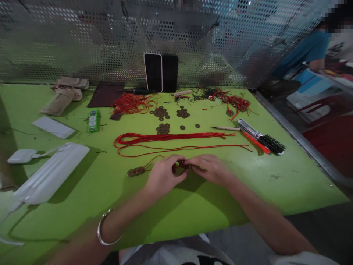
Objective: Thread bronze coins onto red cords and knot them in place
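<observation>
My left hand (164,172) and my right hand (210,168) meet over the table, fingertips pinched together on a red cord strung with coins. A dark coin (184,164) shows between the fingertips, partly covered by them. From my left hand the cord runs left to several overlapping brown coins (135,171) lying on the table. Just beyond the hands lies a bundle of red cords (165,137), looped at its left end. Loose holed coins (163,129) sit behind it, with two single ones to their right.
Behind are a red thread tangle (132,103), coin heaps (160,112), two phones (153,73) against a perforated metal screen (110,44), and finished-looking red knots (237,102). A hairbrush (260,137) and thin tool (226,128) lie right; a white device (52,173) lies left. A person sits far right.
</observation>
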Available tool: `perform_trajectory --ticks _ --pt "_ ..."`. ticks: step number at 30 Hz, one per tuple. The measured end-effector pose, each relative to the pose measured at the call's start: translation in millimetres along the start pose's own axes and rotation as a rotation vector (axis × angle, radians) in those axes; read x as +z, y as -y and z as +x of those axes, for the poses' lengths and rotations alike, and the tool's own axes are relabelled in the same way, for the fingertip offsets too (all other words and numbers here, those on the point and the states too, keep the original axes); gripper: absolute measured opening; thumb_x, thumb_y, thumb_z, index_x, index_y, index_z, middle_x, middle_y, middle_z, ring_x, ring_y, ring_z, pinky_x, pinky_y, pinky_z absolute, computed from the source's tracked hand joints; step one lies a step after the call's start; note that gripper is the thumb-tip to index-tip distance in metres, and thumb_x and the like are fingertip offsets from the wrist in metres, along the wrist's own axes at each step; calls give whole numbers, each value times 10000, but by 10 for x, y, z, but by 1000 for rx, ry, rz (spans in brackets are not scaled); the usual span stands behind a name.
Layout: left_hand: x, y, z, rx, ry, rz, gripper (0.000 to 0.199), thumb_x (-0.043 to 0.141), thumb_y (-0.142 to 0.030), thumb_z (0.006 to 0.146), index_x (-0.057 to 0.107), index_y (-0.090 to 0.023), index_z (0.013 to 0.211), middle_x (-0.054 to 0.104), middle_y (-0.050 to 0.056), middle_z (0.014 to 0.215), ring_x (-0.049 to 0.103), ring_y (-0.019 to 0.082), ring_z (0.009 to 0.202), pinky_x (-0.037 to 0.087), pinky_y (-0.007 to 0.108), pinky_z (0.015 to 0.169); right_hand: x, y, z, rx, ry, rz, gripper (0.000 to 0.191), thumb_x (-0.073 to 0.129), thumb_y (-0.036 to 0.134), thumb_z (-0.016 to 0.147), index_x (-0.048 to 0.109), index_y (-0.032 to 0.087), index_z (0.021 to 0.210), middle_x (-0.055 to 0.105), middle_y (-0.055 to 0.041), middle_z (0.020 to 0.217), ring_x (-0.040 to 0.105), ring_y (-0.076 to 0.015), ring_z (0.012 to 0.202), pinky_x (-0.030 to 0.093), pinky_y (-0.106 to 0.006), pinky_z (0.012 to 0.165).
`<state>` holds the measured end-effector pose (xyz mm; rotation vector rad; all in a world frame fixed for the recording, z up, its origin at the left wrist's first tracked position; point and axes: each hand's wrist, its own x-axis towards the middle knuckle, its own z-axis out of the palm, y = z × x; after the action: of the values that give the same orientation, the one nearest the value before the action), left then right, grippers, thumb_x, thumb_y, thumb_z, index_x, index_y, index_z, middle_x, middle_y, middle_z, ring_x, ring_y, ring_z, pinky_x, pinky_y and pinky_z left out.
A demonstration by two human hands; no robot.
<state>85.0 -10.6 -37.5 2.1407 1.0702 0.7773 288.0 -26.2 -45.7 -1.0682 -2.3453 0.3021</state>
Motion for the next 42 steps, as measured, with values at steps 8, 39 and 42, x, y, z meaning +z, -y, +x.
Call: perform_trajectory --ticks 8,39,42 --pt "-18 -15 9 -7 -5 -14 217 674 -180 717 641 -184 932 713 10 841 663 144 698 571 278 661 0 -60 -69 -34 -45 20 233 529 219 895 663 301 1068 703 15 1020 686 -146 855 568 -292 776" --pt "-60 22 27 189 -54 161 198 645 -215 740 620 -178 933 693 23 890 612 177 804 480 328 740 -253 388 87 315 250 18 588 511 203 833 308 215 1384 587 -83 1218 579 -215 1066 494 -351 856" --pt "-50 30 24 209 -51 174 184 632 -232 754 614 -178 928 692 18 882 612 176 801 474 329 738 -206 376 115 390 330 -25 362 426 201 896 473 210 1255 669 -68 1040 647 -209 866 500 -320 708"
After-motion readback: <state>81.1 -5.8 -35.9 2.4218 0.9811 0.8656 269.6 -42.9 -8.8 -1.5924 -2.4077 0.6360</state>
